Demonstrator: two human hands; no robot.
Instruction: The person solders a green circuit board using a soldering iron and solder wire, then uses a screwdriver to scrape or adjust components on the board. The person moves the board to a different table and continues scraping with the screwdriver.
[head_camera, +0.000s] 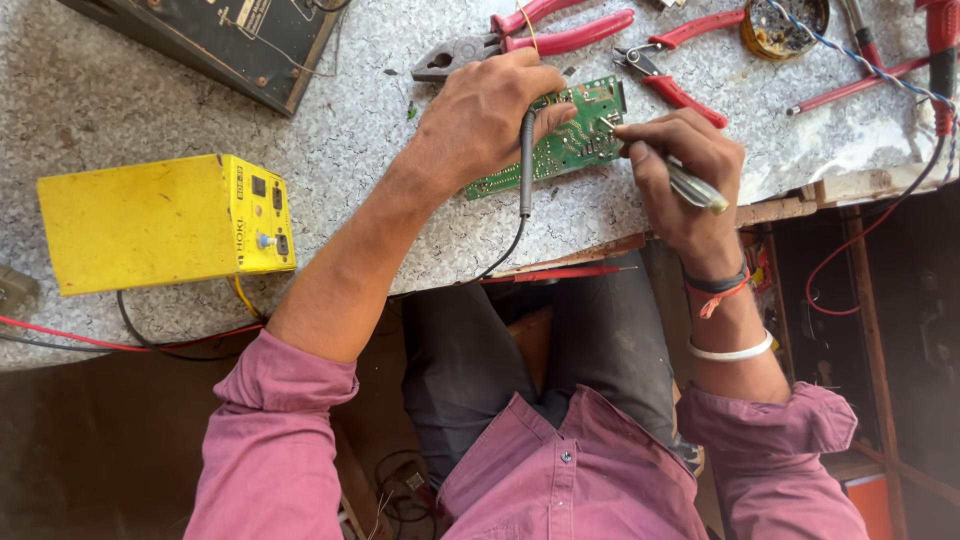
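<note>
While the person leans over the bench (300, 160), the left hand (490, 115) presses down on a green circuit board (570, 140) and also holds a thin black tool with a cord (525, 165). Its fingers are curled over the board's left end, with the black tool tucked between them and hanging toward the bench's near edge. The right hand (680, 170) is closed around a small tool with a yellowish handle (700, 188), and the tip of that tool touches the right side of the board.

To do this bit well, I think the left hand should keep the board flat and still, so it does not slide on the speckled top. The right hand should keep its tip light and steady on one small spot, and not slip onto the parts next to it. The black cord should stay loose, so it does not tug the board.

The board lies near the near edge of the bench, tilted a little, between both hands. It is partly under the left hand and just touching the right hand's tool. Red-handled pliers (540, 35) and red cutters (670, 70) lie just past it, toward the far edge. A yellow box (160, 220) sits well apart, near the left end of the bench.
</note>
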